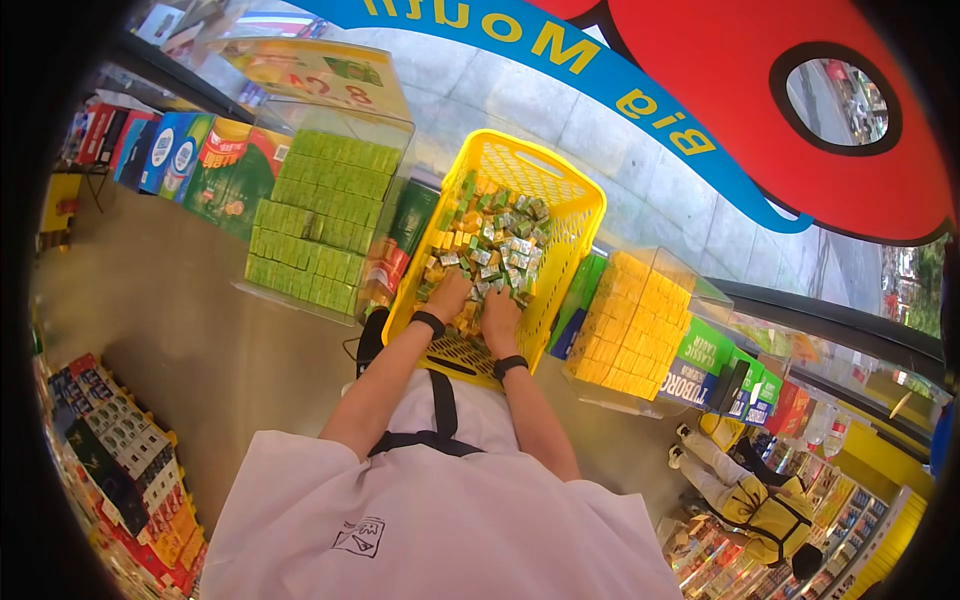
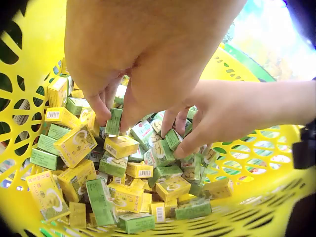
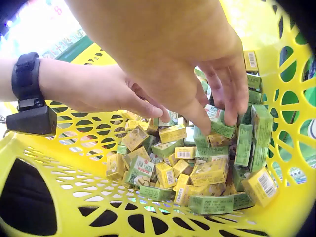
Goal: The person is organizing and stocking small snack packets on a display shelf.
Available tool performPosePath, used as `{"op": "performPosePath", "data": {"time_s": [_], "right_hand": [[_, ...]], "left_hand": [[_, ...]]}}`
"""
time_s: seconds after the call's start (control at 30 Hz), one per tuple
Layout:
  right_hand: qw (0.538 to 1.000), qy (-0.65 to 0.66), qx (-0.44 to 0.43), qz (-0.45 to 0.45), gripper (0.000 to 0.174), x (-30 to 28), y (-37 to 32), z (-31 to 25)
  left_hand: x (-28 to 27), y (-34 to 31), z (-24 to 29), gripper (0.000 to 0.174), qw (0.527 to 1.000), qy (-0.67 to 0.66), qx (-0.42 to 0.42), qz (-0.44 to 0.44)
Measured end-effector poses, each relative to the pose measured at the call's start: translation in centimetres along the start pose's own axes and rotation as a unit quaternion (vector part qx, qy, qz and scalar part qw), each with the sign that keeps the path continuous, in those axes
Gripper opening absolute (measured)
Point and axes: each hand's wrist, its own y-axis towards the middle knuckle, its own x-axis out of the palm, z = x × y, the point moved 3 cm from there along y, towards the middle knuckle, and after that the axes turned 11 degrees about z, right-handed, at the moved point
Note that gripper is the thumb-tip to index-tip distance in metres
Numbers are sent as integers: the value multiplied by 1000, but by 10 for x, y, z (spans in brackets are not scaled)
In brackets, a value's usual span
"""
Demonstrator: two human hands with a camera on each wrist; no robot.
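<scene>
Small green and yellow boxes (image 1: 483, 237) lie jumbled in a yellow plastic basket (image 1: 575, 185). Both hands reach down into the basket, side by side. In the left wrist view, the left hand (image 2: 143, 54) pinches a small green box (image 2: 113, 122) between thumb and finger. The right hand (image 3: 197, 74), seen close in the right wrist view, grips a green box (image 3: 220, 129) with thumb and fingers. Yellow boxes (image 3: 209, 173) and green ones lie loose beneath the hands. Black bands circle both wrists.
A clear case of stacked green boxes (image 1: 325, 200) stands left of the basket, and one of stacked yellow boxes (image 1: 632, 325) right of it. Beer cartons (image 1: 705, 360) line the window. A person in yellow (image 1: 765, 515) is at lower right, shelves (image 1: 125, 460) at lower left.
</scene>
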Motion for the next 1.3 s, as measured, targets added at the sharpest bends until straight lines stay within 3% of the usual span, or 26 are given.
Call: {"op": "performPosePath", "data": {"time_s": [0.13,0.2,0.23,0.3,0.43,0.5,0.53,0.67,0.87,0.97,1.07,1.3], "right_hand": [[999,32,20,34,16,3,-4,2],[999,29,27,33,16,-2,-2,6],[998,49,36,17,16,-3,-1,7],[997,70,44,1,17,-13,-1,11],[983,178,39,-31,26,-32,-4,20],[970,239,32,-23,29,-40,-1,20],[960,279,12,-13,31,-48,0,18],[911,409,-53,10,37,-86,-3,-1],[878,476,-41,36,40,-117,-6,-24],[882,463,-65,62,39,-128,-5,-29],[887,450,-69,73,39,-127,-2,-30],[874,482,-35,52,38,-126,-2,-23]], "left_hand": [[-15,3,13,4,1000,-8,0,16],[-14,16,11,10,996,19,-43,-71],[-11,18,7,10,997,21,-41,-70],[-8,17,-1,30,993,-105,-57,14],[-60,3,23,45,972,-202,-113,32],[-72,-5,25,58,972,-199,-48,114],[-78,-9,24,49,972,-203,-73,96],[-104,-23,25,40,969,-215,-97,79],[-113,-31,20,33,944,-282,-96,144],[-108,-34,21,27,909,-381,-99,138],[-121,-41,34,25,914,-381,-119,77],[-118,-49,30,31,867,-476,-129,72]]}}
